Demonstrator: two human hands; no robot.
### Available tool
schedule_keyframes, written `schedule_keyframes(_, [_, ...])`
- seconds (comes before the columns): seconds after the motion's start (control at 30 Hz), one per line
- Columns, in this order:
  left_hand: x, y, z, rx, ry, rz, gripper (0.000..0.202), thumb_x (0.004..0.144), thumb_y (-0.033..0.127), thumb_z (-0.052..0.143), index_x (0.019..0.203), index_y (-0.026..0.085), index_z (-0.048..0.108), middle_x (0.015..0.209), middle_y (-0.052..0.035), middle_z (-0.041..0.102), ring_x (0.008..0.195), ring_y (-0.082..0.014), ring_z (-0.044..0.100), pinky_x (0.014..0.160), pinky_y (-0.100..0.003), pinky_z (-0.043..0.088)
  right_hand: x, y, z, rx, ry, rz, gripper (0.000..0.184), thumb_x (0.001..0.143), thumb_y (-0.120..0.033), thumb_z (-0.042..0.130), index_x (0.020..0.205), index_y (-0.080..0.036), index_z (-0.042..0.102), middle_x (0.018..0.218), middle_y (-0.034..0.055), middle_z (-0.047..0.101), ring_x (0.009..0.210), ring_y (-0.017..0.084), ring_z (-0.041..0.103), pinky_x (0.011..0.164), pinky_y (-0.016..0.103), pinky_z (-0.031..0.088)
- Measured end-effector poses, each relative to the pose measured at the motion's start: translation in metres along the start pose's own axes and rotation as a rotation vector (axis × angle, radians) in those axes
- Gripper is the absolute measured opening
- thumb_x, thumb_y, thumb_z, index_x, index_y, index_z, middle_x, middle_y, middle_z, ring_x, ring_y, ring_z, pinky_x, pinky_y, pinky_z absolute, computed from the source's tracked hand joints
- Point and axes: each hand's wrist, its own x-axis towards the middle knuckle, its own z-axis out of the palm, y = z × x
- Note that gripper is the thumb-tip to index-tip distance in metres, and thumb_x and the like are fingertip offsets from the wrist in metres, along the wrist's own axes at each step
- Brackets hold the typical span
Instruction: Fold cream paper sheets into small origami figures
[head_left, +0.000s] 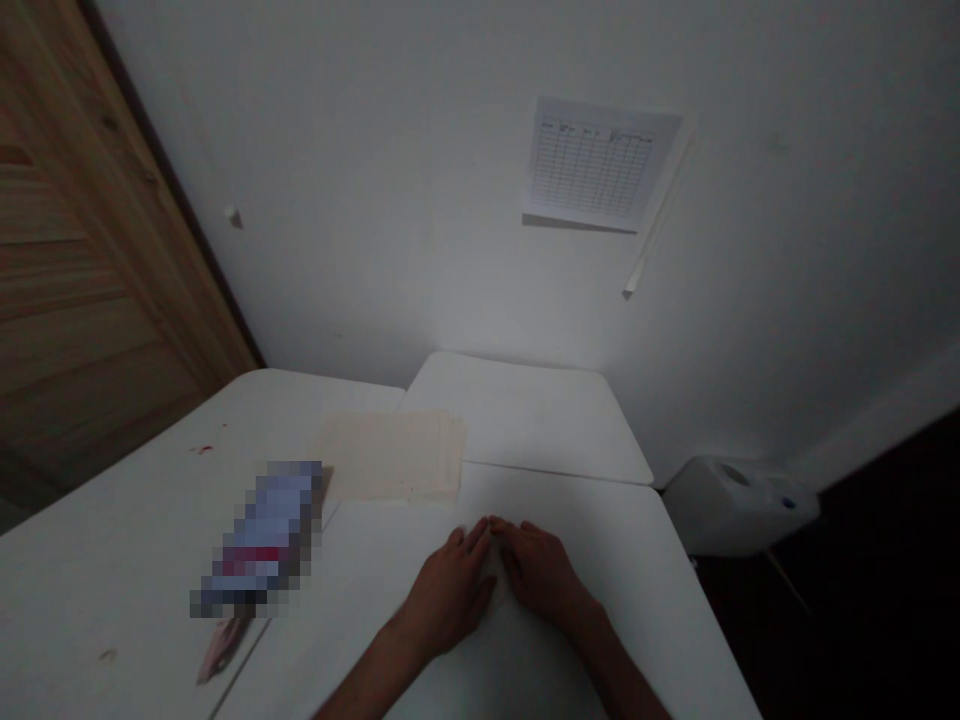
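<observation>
Two open bare hands, the left hand and the right hand, lie flat on a white plastic table, tips touching, gripping nothing, near a pale cream stack of paper sheets.

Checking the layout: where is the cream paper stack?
Head view: the cream paper stack lies on the white table, beyond the left hand and right hand, beside a blurred packet.

The table top was smooth white plastic with a matt finish. The stacked paper looked plain, matt and cream. The door was grainy brown wood, the wall flat matt paint, and the tub smooth white plastic.
</observation>
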Motion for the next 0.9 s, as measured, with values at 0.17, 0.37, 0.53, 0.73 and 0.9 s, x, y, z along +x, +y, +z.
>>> schedule_keyframes(0.17, [-0.006, -0.005, 0.001, 0.076, 0.021, -0.021, 0.057, 0.086, 0.031, 0.052, 0.14, 0.018, 0.04, 0.145, -0.0074, 0.044, 0.125, -0.0338, 0.046, 0.102, -0.048, 0.043, 0.0, 0.002, 0.003, -0.053, -0.031, 0.017, 0.05, 0.089, -0.014, 0.041, 0.139, -0.022, 0.042, 0.13, 0.0062, 0.059, 0.106, 0.02, 0.057, 0.092, 0.031, 0.044])
schedule_keyframes(0.37, [-0.025, -0.011, -0.001, 0.153, 0.098, 0.031, 0.049, 0.089, 0.033, 0.052, 0.136, 0.018, 0.045, 0.138, -0.0086, 0.052, 0.121, -0.0326, 0.05, 0.1, -0.049, 0.044, -0.001, 0.002, 0.004, -0.045, -0.015, 0.036, 0.05, 0.089, -0.016, 0.041, 0.138, -0.021, 0.042, 0.126, 0.0047, 0.061, 0.103, 0.021, 0.057, 0.09, 0.031, 0.045])
schedule_keyframes(0.53, [-0.044, -0.016, -0.006, 0.206, 0.141, 0.061, 0.047, 0.093, 0.034, 0.049, 0.137, 0.019, 0.043, 0.136, -0.0079, 0.054, 0.117, -0.031, 0.052, 0.098, -0.047, 0.045, -0.001, 0.003, 0.007, -0.061, -0.006, 0.039, 0.049, 0.09, -0.017, 0.039, 0.139, -0.019, 0.041, 0.125, 0.0053, 0.062, 0.1, 0.021, 0.057, 0.09, 0.032, 0.045])
schedule_keyframes(0.73, [-0.06, -0.021, -0.012, 0.188, 0.172, 0.04, 0.044, 0.094, 0.031, 0.046, 0.137, 0.023, 0.043, 0.123, -0.0072, 0.063, 0.109, -0.0296, 0.057, 0.093, -0.045, 0.049, -0.002, 0.002, 0.008, -0.047, 0.009, 0.057, 0.049, 0.089, -0.016, 0.042, 0.137, -0.02, 0.044, 0.127, 0.0049, 0.061, 0.102, 0.02, 0.057, 0.091, 0.031, 0.045])
schedule_keyframes(0.9, [-0.054, -0.016, -0.008, 0.133, 0.256, 0.048, 0.035, 0.095, 0.026, 0.042, 0.127, 0.021, 0.053, 0.131, -0.0101, 0.058, 0.113, -0.0304, 0.057, 0.094, -0.048, 0.049, -0.001, 0.001, 0.007, -0.017, 0.041, 0.075, 0.049, 0.086, -0.015, 0.044, 0.135, -0.022, 0.045, 0.125, 0.0043, 0.062, 0.104, 0.02, 0.057, 0.091, 0.031, 0.045])
